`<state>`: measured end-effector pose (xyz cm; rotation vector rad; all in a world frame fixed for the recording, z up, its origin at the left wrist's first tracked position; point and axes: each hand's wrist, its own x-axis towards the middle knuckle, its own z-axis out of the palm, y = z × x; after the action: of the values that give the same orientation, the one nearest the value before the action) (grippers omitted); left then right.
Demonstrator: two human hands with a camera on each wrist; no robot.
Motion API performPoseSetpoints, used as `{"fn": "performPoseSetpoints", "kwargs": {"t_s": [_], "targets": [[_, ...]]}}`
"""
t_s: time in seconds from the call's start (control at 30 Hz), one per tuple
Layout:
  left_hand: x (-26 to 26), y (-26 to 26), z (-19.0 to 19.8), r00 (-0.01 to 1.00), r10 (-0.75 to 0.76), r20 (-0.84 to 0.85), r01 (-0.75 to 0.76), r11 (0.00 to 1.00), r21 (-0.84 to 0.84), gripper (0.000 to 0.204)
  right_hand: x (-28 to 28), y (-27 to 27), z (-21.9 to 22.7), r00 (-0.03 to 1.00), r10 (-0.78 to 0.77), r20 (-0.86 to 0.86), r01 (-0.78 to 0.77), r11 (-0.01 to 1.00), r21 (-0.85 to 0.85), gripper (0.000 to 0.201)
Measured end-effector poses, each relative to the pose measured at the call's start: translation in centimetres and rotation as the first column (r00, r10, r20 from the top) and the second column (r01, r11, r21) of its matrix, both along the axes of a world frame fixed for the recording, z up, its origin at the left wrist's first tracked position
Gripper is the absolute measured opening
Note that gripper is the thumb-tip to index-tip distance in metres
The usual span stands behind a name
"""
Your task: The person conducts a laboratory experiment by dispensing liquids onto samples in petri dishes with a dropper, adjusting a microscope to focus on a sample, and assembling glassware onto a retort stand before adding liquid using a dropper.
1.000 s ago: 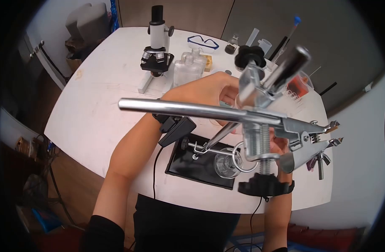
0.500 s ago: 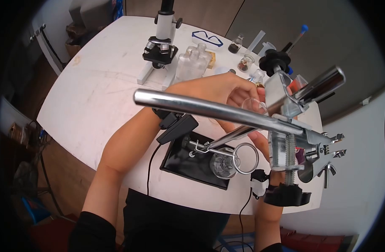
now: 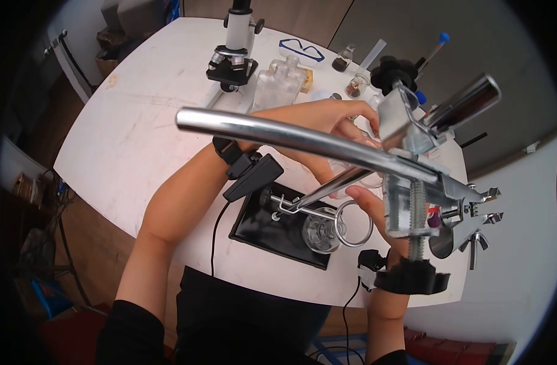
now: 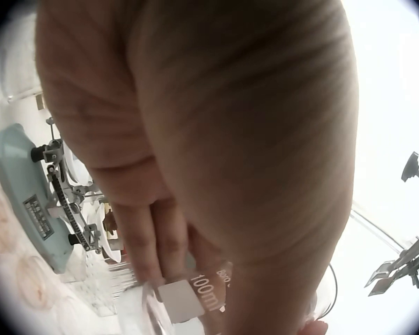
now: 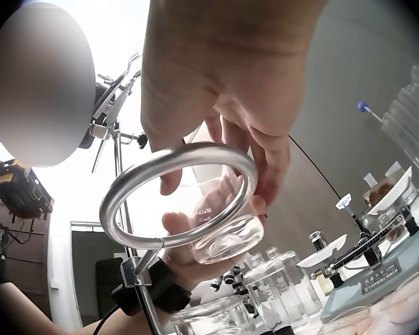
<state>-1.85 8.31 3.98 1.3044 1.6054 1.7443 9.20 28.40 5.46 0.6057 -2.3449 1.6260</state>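
A clear glass beaker (image 5: pixel 227 241) with white 100ml lettering is held between both hands. In the head view, my left hand (image 3: pixel 318 115) reaches behind the stand's metal rod, its fingers curled around the glass. My right hand (image 3: pixel 374 210) grips from the other side, partly hidden by the clamp; in the right wrist view its fingers come down around the upper part of the glass. Nearer the body, the metal ring (image 3: pixel 354 224) of the stand overlaps a glass vessel (image 3: pixel 320 231) on the black base (image 3: pixel 266 228).
A large clamp (image 3: pixel 467 213) and thick rods stand close before the camera. A microscope (image 3: pixel 233 61), clear bottles (image 3: pixel 278 85), safety goggles (image 3: pixel 301 50) and small glassware (image 3: pixel 344 58) stand farther back. The left wrist view shows a green balance (image 4: pixel 31 199).
The head view has shifted, so the stand's clamp sits farther right. More of the right hand and wrist shows. The glass has come lower between the thumbs, and the left fingers have shifted around it.
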Motion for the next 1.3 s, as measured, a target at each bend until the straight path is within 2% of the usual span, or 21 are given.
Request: {"fn": "performPoseSetpoints", "kwargs": {"t_s": [0.03,0.07,0.1,0.17,0.2,0.23,0.27,0.3,0.33,0.37,0.43,0.47,0.57,0.77,0.83,1.0,1.07,1.17,1.2,1.27,1.3], "targets": [[-0.3,0.0,-0.2,1.0,-0.002,0.001,0.002,1.0,-0.001,0.086,0.5,-0.6,0.4,0.998,-0.063,-0.012,0.063,0.996,-0.065,0.062],[-0.7,0.0,-0.4,0.994,-0.014,-0.106,0.014,1.0,0.005,0.087,0.3,-1.3,0.6,0.996,0.001,0.091,0.018,0.978,-0.209,0.065],[-0.8,0.2,-0.7,0.977,-0.027,-0.21,0.03,1.0,0.011,0.089,1.1,-2.3,1.1,0.984,-0.17,0.057,0.177,0.974,-0.144,0.067],[-0.8,0.0,-0.9,0.984,-0.05,-0.169,0.058,0.998,0.04,0.086,1.2,-0.8,1.8,0.984,-0.176,0.027,0.173,0.981,0.087,0.082],[-1.0,-0.4,-0.7,0.987,-0.072,-0.142,0.075,0.997,0.021,0.083,1.1,-0.7,2.2,0.959,-0.113,-0.26,0.18,0.951,0.252,0.074],[-1.0,-0.9,-0.5,0.989,-0.092,-0.115,0.093,0.996,0.003,0.08,1.4,-0.8,2.7,0.959,-0.115,-0.257,0.182,0.95,0.253,0.074],[-0.6,-1.8,0.1,0.98,-0.057,-0.193,0.055,0.998,-0.015,0.066,1.6,-1.3,3.3,0.983,-0.09,-0.16,0.103,0.992,0.072,0.078],[-0.6,-2.6,0.5,0.98,-0.06,-0.189,0.059,0.998,-0.014,0.066,1.7,-1.4,3.5,0.997,-0.047,-0.069,0.038,0.992,-0.121,0.081],[-0.7,-3.4,0.8,0.964,-0.079,-0.254,0.055,0.994,-0.099,0.061,1.6,-0.9,3.1,0.983,-0.109,0.147,0.146,0.952,-0.268,0.09],[-1.0,-4.1,0.8,0.943,-0.104,-0.316,0.046,0.982,-0.184,0.057,1.9,-0.5,3.3,0.982,-0.114,0.15,0.151,0.951,-0.268,0.09],[-0.6,-4.8,0.6,0.947,-0.16,-0.279,0.106,0.974,-0.198,0.051,3.0,0.7,3.9,1.0,-0.011,0.018,0.012,1.0,-0.013,0.091],[0.4,-5.6,1.5,0.947,-0.162,-0.278,0.105,0.972,-0.209,0.051,2.5,0.7,3.3,0.995,0.101,-0.009,-0.1,0.964,-0.246,0.089],[1.6,-6.2,1.5,0.951,-0.167,-0.259,0.108,0.968,-0.228,0.052,3.2,0.8,2.8,0.989,0.128,0.077,-0.086,0.907,-0.412,0.087],[3.2,-5.3,2.8,0.896,-0.141,-0.421,-0.013,0.94,-0.341,0.049,0.4,1.4,3.2,0.983,0.158,0.088,-0.119,0.931,-0.346,0.087],[3.3,-4.5,3.0,0.879,-0.184,-0.439,0.008,0.928,-0.374,0.045,9.4,1.4,1.6,0.981,0.171,0.093,-0.134,0.939,-0.318,0.086],[4.4,-4.5,3.6,0.838,-0.184,-0.513,-0.052,0.91,-0.411,0.031,8.4,1.5,1.8,0.972,0.207,0.109,-0.175,0.953,-0.246,0.086],[5.3,-5.0,4.8,0.766,-0.158,-0.623,-0.1,0.928,-0.358,0.027,7.8,1.4,1.8,0.968,0.22,0.117,-0.191,0.957,-0.219,0.086],[5.6,-4.4,4.4,0.749,-0.13,-0.649,-0.122,0.936,-0.329,0.026,7.1,2.0,1.7,0.961,0.246,0.125,-0.222,0.959,-0.177,0.086],[5.4,-4.0,4.5,0.75,-0.128,-0.649,-0.124,0.936,-0.329,0.026,6.8,2.0,1.8,0.959,0.254,0.128,-0.232,0.959,-0.162,0.086],[4.8,-3.1,4.7,0.877,-0.246,-0.412,-0.014,0.844,-0.536,0.026,6.4,2.2,1.9,0.954,0.268,0.135,-0.251,0.959,-0.133,0.086],[4.9,-3.2,4.5,0.878,-0.246,-0.411,-0.014,0.845,-0.535,0.026,6.2,2.3,1.9,0.951,0.274,0.139,-0.259,0.959,-0.119,0.086]]}}
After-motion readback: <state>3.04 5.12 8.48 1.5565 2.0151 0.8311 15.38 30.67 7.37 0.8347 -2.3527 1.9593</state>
